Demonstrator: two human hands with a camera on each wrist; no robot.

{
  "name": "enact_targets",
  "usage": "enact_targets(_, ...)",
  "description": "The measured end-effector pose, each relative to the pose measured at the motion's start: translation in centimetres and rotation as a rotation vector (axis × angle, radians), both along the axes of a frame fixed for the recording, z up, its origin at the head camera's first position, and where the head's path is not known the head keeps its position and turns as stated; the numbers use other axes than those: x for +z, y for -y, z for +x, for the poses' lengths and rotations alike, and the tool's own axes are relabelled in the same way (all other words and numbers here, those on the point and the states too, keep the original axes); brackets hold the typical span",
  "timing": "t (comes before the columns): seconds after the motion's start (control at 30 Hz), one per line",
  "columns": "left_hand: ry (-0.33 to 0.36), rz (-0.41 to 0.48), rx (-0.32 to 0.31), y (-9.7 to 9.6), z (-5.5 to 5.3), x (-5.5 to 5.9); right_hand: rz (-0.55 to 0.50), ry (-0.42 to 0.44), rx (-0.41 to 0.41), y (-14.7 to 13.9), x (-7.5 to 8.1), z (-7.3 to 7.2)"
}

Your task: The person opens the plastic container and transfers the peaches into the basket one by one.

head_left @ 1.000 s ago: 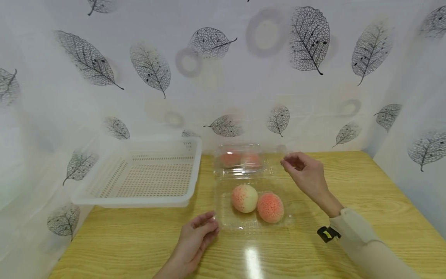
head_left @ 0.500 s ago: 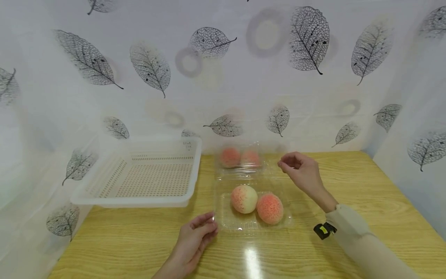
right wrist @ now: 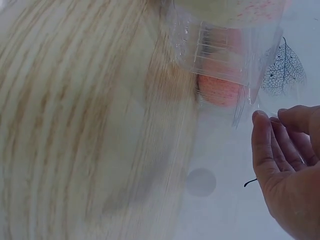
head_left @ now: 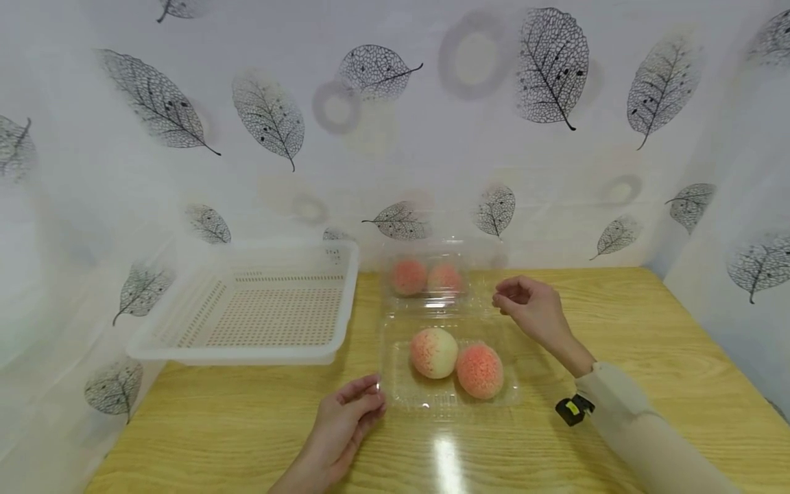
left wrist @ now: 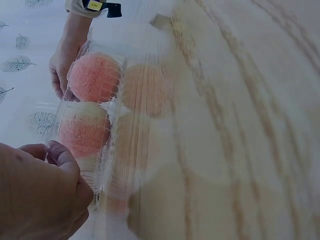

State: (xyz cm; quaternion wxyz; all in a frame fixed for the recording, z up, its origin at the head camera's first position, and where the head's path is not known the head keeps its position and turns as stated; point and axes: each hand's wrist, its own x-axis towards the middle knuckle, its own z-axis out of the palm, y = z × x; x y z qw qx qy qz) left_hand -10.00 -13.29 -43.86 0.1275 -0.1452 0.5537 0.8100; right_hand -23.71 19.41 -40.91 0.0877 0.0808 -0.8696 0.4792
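A clear plastic clamshell box [head_left: 401,394] stands on the table with its lid [head_left: 481,298] folded back behind it. Inside lie a cream peach with pink speckles [head_left: 434,353] and a coral-red peach [head_left: 480,370], side by side. Two more reddish round shapes [head_left: 409,276] show in the lid. My left hand [head_left: 342,422] pinches the box's near left rim between thumb and fingers, clearest in the left wrist view. Behind and to the right, my right hand [head_left: 533,305] pinches the lid's thin edge; the right wrist view has thumb and forefinger meeting on the clear plastic.
To the left of the box stands a white perforated plastic basket [head_left: 278,353]. A white curtain with leaf prints [head_left: 432,151] hangs behind and at both sides of the wooden table [head_left: 234,425]. A small black device [head_left: 572,409] sits on the right sleeve.
The lid's far edge has risen towards the curtain, and its glare has shrunk. My right hand has shifted a little left and slightly nearer. The left hand keeps its place at the rim.
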Motion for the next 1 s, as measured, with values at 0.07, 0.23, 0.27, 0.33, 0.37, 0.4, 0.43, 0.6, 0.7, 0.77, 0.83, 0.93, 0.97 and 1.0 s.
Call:
enact_targets(0.07,-0.001,0.002,-0.004,0.0,0.0,0.0,-0.009,0.006,0.005,0.0,-0.1,-0.1)
enact_targets(0.23,0.004,0.015,-0.007,0.1,0.0,0.0,-0.019,0.023,0.014,-0.1,-0.2,-0.4)
enact_targets(0.27,0.006,0.019,-0.007,0.1,0.0,0.0,-0.02,0.029,0.015,-0.1,-0.2,-0.5)
enact_targets(0.33,0.01,0.027,-0.006,0.1,0.0,-0.1,-0.018,0.045,0.017,-0.1,-0.2,-0.6)
enact_targets(0.37,0.014,0.029,-0.006,0.1,0.1,-0.1,-0.01,0.051,0.016,-0.1,-0.2,-0.7)
enact_targets(0.4,0.016,0.032,-0.006,0.1,0.1,-0.1,-0.002,0.055,0.019,-0.1,-0.1,-0.8)
enact_targets(0.43,0.018,0.035,-0.006,0.2,0.1,-0.1,0.008,0.06,0.02,-0.1,-0.1,-0.8)
enact_targets(0.6,0.015,0.045,-0.012,0.3,0.2,-0.2,0.029,0.065,0.042,0.0,0.1,-1.1)
enact_targets(0.7,0.019,0.044,-0.026,0.4,0.3,-0.1,0.023,0.084,0.058,0.0,0.1,-1.0)
enact_targets(0.77,0.024,0.043,-0.035,0.5,0.3,-0.1,0.021,0.097,0.064,-0.1,-0.1,-0.8)
enact_targets(0.83,0.029,0.044,-0.046,0.5,0.3,-0.1,0.023,0.104,0.065,-0.1,-0.2,-0.6)
enact_targets(0.93,0.03,0.041,-0.051,0.5,0.4,-0.1,0.037,0.104,0.057,-0.2,-0.2,-0.3)
enact_targets(0.97,0.029,0.036,-0.052,0.5,0.4,-0.2,0.054,0.098,0.052,-0.2,-0.2,-0.2)
enact_targets(1.0,0.026,0.027,-0.053,0.5,0.4,-0.2,0.074,0.088,0.049,-0.3,-0.1,-0.1)
